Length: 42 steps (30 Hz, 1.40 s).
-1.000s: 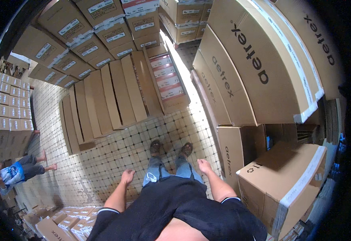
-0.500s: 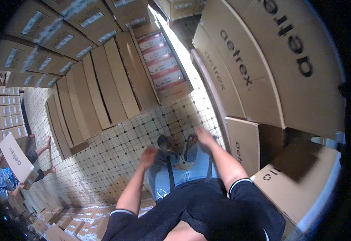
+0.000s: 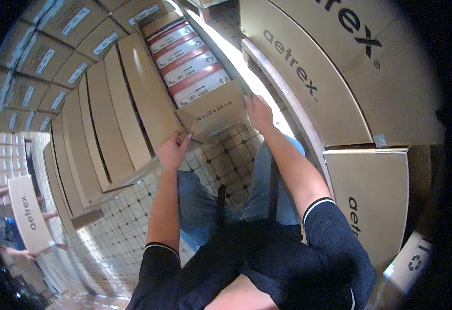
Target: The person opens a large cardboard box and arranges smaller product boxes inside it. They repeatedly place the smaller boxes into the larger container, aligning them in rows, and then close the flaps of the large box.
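Observation:
An open cardboard carton stands in front of me, its near end panel facing up toward me. Inside lies a row of red and white shoe boxes. My left hand is at the carton's near left corner, fingers bent at its edge beside the neighbouring brown carton. At the near right corner, my right hand has its fingers closed over the carton's edge. The undersides of both grips are hidden.
More long cartons line up to the left, with stacked cartons behind them. Large cartons stand on a wooden pallet at right. On the far left, another person holds a carton.
Both my hands have moved forward from above my feet onto the open carton's near corners. I am closer to it and lower. The other person's carton has turned more upright.

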Each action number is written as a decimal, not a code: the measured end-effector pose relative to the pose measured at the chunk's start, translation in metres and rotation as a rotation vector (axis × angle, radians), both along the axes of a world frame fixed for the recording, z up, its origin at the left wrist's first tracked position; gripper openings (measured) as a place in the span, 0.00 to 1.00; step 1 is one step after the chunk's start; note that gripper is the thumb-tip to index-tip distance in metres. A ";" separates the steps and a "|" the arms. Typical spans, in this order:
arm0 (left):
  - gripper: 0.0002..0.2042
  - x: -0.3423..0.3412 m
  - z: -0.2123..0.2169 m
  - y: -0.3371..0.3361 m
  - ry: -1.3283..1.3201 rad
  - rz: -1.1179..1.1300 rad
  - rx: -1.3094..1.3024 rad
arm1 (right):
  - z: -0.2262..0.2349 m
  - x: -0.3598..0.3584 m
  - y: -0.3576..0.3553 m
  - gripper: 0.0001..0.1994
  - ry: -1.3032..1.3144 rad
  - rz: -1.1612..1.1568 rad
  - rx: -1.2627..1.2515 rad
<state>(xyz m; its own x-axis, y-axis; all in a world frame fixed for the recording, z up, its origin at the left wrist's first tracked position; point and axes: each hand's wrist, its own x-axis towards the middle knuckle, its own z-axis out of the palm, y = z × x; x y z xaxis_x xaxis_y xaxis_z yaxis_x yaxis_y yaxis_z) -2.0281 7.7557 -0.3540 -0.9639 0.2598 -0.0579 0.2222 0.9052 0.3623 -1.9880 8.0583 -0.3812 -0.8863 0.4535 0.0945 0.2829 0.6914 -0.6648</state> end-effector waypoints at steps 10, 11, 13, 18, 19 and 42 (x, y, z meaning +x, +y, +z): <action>0.30 -0.018 -0.034 -0.003 0.160 -0.130 -0.208 | -0.016 -0.011 0.005 0.19 -0.012 -0.014 0.011; 0.30 -0.018 -0.033 -0.003 0.166 -0.145 -0.202 | -0.017 -0.011 0.005 0.19 -0.006 -0.020 0.009; 0.30 -0.016 -0.030 -0.002 0.165 -0.149 -0.168 | -0.017 -0.010 0.005 0.19 0.014 -0.019 -0.001; 0.31 -0.013 -0.022 0.002 0.151 -0.111 -0.209 | -0.016 -0.009 0.006 0.20 0.063 0.013 -0.024; 0.31 -0.012 -0.021 0.003 0.155 -0.103 -0.213 | -0.016 -0.009 0.006 0.20 0.070 0.002 0.000; 0.31 -0.009 -0.019 0.007 0.069 -0.045 -0.154 | -0.012 -0.010 0.008 0.21 -0.015 0.029 -0.052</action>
<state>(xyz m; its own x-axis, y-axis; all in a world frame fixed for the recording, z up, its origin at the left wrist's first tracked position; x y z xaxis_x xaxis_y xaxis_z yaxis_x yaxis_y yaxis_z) -2.0369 7.7627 -0.3727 -0.9547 0.2957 -0.0346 0.2830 0.9374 0.2031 -1.9977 8.0667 -0.3935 -0.9002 0.4316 0.0586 0.2733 0.6644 -0.6956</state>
